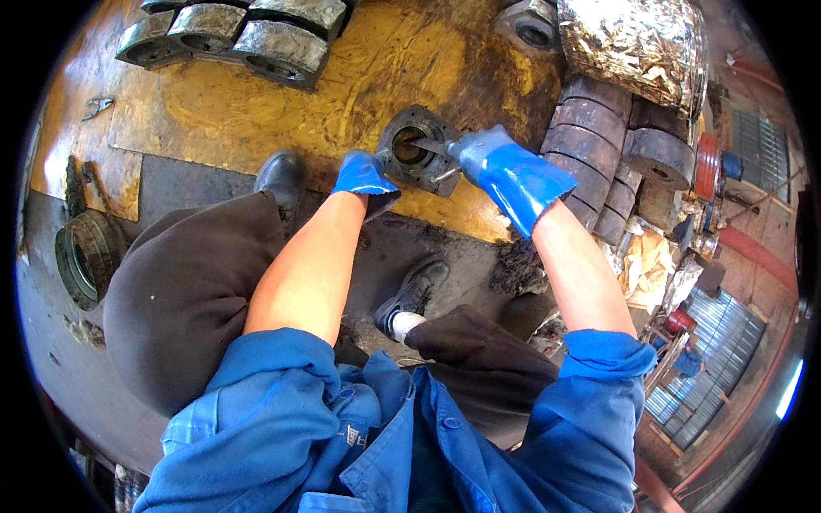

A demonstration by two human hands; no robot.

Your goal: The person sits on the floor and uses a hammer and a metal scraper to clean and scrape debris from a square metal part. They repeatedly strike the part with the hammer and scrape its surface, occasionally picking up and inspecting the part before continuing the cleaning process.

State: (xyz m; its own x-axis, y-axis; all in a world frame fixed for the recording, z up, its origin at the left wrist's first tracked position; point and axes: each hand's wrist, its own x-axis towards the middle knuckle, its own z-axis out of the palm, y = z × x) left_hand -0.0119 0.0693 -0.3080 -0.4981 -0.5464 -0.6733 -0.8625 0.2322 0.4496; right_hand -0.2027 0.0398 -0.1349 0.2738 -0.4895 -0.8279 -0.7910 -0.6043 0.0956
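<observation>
A dark metal block (443,131) with a round bore lies on a yellow, oil-stained sheet in front of me. My right hand (487,158), in a blue rubber glove, is closed around a flat-ended metal tool (430,145). Its tip reaches into the bore, so its exact kind cannot be told. A short shiny metal piece (445,175) shows at the block's right side, below the tool. My left hand (359,171), gloved alike, grips the block's left edge, with its fingers partly hidden.
Curved metal blocks (280,47) stand at the far left. Stacked dark cylinders (590,128) line the right, below a container of metal shavings (637,43). Pliers (98,108) and a metal ring (88,256) lie to the left. My boots (280,177) are close to the sheet.
</observation>
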